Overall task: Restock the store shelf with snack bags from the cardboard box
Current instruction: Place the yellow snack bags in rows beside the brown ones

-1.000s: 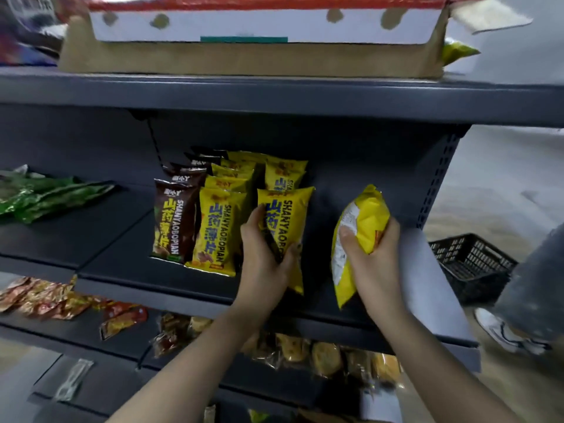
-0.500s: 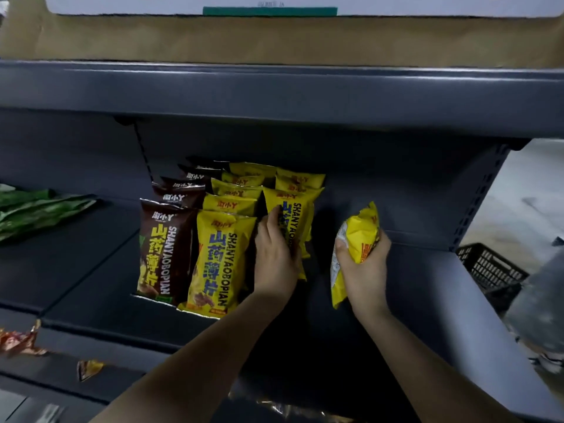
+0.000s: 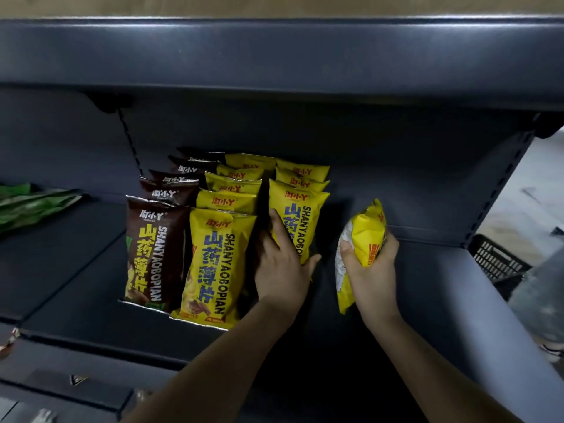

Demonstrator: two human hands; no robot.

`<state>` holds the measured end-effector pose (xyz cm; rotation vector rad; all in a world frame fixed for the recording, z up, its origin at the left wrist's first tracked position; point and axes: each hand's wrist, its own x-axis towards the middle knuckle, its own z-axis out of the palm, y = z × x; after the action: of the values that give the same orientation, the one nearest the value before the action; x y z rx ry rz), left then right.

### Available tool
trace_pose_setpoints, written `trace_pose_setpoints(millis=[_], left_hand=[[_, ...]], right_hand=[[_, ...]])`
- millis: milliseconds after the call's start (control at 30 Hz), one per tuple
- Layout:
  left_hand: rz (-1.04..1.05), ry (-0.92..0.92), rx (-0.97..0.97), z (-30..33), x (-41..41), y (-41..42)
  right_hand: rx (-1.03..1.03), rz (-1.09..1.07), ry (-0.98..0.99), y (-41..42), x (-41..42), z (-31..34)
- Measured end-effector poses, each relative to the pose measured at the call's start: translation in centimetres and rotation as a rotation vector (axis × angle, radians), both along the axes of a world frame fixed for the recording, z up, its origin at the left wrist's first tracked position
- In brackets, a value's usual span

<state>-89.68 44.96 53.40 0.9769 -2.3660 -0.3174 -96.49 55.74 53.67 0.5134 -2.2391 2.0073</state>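
Three rows of snack bags stand on the dark grey shelf (image 3: 433, 285): a brown row (image 3: 152, 254) on the left, a yellow row (image 3: 213, 264) in the middle and a shorter yellow row (image 3: 300, 215) on the right. My left hand (image 3: 282, 264) grips the front bag of that right row, fingers on its face and thumb round its lower right edge. My right hand (image 3: 370, 270) grips a loose yellow bag (image 3: 364, 239), turned sideways, just right of that row and above the shelf. The cardboard box shows only as a tan strip (image 3: 274, 4) along the top edge.
The upper shelf's front lip (image 3: 274, 53) hangs over the bags. Green packets (image 3: 30, 206) lie on the shelf at far left. A black plastic crate (image 3: 497, 257) sits on the floor past the shelf's right end. Small wrapped snacks (image 3: 9, 340) lie on lower shelves.
The camera has moved closer to the shelf and tilted down, so the box has almost left the view. Both hands pushed deeper onto the shelf, the right one carrying its yellow bag.
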Motion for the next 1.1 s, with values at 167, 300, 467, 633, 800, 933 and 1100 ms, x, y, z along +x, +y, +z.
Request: trace_pose_setpoints(millis=[167, 300, 467, 633, 800, 933, 1100], left_hand=[[-0.091, 0.061, -0.411, -0.8, 0.3, 0.3], [-0.226, -0.015, -0.601, -0.1, -0.8, -0.5], [-0.129, 0.014, -0.608, -0.9, -1.8, -1.7], [-0.145, -0.042, -0.546, -0.7, -2.1, -1.8], [-0.153, -0.096, -0.475, 0.4, -1.7, -1.4], [-0.345, 0.024, -0.374, 2.1, 0.2, -0.3], [-0.717, 0.371, 0.41, 5.0, 3.0, 3.1]], right_hand=[[-0.003, 0.005, -0.012, 0.0, 0.1, 0.0], [-0.016, 0.008, -0.01, 0.1, 0.1, 0.0], [0.003, 0.001, -0.025, 0.1, 0.0, -0.1], [0.006, 0.006, -0.01, 0.1, 0.0, -0.1], [-0.013, 0.017, -0.014, 0.1, 0.3, 0.3], [0.003, -0.024, 0.002, -0.3, 0.5, 1.0], [0.133, 0.073, 0.215, -0.5, 3.1, 2.6]])
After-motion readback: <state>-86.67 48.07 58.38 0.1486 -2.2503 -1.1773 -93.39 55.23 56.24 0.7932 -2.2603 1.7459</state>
